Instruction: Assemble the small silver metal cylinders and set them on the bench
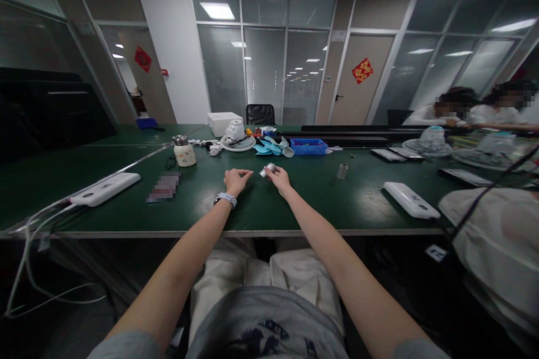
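Note:
My right hand (pixel 279 179) grips a small silver metal cylinder (pixel 266 170) between thumb and fingers, tilted just above the green table. To its left, my left hand (pixel 236 179) is closed in a pinch, its fingertips pointing toward the cylinder with a small gap between. Whatever sits in that pinch, if anything, is too small to make out. A second metal cylinder (pixel 342 171) with a small nub on top stands upright on the table, right of my right hand. Beyond my hands lie light-blue fan blades (pixel 269 147) and a round white fan grille (pixel 238 144).
Behind stand a blue basket (pixel 309 147) and a white box (pixel 224 123). Left are a cream flask (pixel 185 154), a blurred flat item (pixel 164 187) and a white power strip (pixel 107 188). A white device (pixel 410 200) lies right. Other people sit at far right.

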A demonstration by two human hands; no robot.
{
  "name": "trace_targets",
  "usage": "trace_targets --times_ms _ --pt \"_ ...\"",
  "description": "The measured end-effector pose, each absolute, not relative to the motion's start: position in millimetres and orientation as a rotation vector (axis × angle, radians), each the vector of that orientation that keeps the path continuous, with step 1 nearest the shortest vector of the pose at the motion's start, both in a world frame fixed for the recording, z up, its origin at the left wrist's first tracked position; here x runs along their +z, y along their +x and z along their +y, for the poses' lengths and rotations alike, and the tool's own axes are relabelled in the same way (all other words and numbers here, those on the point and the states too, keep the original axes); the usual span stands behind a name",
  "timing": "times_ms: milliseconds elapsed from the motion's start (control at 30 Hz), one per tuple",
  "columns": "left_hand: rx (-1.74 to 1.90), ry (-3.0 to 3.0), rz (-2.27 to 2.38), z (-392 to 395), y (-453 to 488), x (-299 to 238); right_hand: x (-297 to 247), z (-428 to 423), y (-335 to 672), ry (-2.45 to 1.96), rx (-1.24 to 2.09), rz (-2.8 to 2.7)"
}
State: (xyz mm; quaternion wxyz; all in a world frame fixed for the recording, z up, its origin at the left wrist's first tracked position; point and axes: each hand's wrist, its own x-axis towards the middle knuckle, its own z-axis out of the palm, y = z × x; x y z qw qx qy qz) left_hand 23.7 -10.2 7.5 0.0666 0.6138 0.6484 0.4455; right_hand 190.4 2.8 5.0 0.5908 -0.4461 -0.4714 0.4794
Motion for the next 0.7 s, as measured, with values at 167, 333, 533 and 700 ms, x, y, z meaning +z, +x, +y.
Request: trace_targets --times_ms 167,333,533,700 --pt "1.175 1.815 2.018 -10 22 2 22 -4 213 -0.912 1.508 -0.923" --pt "1.084 1.856 2.03 -11 22 4 25 -6 224 -0.856 1.63 -0.896" --pt "1.012 1.901 2.072 -13 22 5 25 -7 225 -0.804 1.669 -0.737" --pt "0.905 1.934 2.149 -14 23 6 26 -9 227 -0.72 1.737 -0.578"
